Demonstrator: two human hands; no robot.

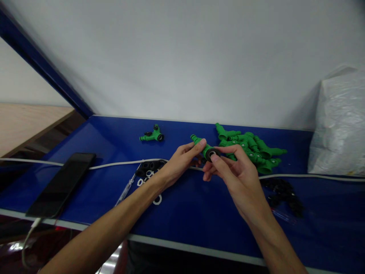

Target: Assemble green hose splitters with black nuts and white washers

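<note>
You've got one green plastic tubular fitting (207, 148) between left hand (184, 156) and right hand (235, 165), tilted above the blue desk (185, 217); slim stepped end points away-left, wide end, black round plastic collar (216, 151) on, faces you.

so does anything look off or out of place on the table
Nothing looks spilled or broken. The one oddity is the phone: it lies slantwise, right at the front edge of the table, with its plugged-in cable hanging off, so a tug might pull it down.
</note>
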